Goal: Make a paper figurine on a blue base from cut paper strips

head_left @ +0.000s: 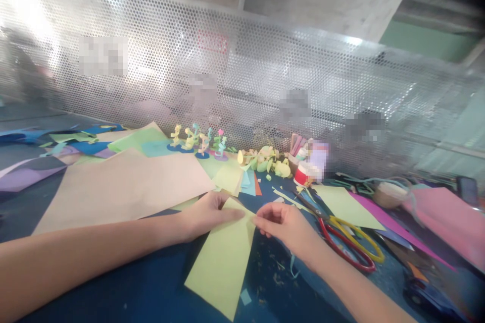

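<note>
A strip of pale yellow-green paper (222, 267) slants toward me over the dark blue table. My left hand (208, 214) grips its far end, thumb on top and the other fingers mostly hidden beneath. At the paper's upper right corner, my right hand (280, 222) pinches the edge between thumb and forefinger, its other fingers curled. A pair of scissors (350, 245) with red and yellow handles lies just right of my right hand. Beyond my left hand is a large beige sheet (129, 181).
Small paper figures on round bases (202, 146) and a heap of yellow-green paper pieces (265, 160) stand before a perforated metal screen (151, 60). A red-and-white tub (303, 174) is behind the scissors. Pink sheets (447, 217) and a dark blue tool (428, 298) lie at right.
</note>
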Demonstrator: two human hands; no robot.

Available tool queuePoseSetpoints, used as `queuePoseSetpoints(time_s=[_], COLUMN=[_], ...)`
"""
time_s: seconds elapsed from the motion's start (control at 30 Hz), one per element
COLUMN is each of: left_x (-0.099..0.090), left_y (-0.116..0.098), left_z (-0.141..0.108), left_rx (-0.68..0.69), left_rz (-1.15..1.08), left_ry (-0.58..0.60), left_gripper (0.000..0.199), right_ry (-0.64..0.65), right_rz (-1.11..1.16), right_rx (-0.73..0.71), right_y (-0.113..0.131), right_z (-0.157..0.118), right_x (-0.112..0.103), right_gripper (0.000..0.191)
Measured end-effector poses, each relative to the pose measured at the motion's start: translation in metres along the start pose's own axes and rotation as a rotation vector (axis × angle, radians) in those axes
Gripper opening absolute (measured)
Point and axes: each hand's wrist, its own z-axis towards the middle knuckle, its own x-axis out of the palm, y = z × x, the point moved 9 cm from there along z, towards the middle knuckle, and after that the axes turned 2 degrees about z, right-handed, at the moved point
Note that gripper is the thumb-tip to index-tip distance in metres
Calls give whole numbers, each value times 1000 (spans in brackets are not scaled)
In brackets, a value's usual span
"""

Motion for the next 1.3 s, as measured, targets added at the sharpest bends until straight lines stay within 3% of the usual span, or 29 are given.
queuePoseSetpoints(time_s=[0.5, 0.97, 1.3], left_x=[1, 5, 4], left_y=[-2, 0, -3], left_z=[-2, -3, -2], left_rx=[-5, -28, 0], left_rz=[11, -63, -115], left_ry=[15, 52, 45], left_gripper=[35, 36, 32], right_ry=[82, 77, 48], right_rz=[176, 88, -11], right_rx=[69, 86, 16], right_y=[-2, -2, 3], right_z=[2, 1, 1], right_x=[0, 0, -2], right_gripper=[29, 25, 21])
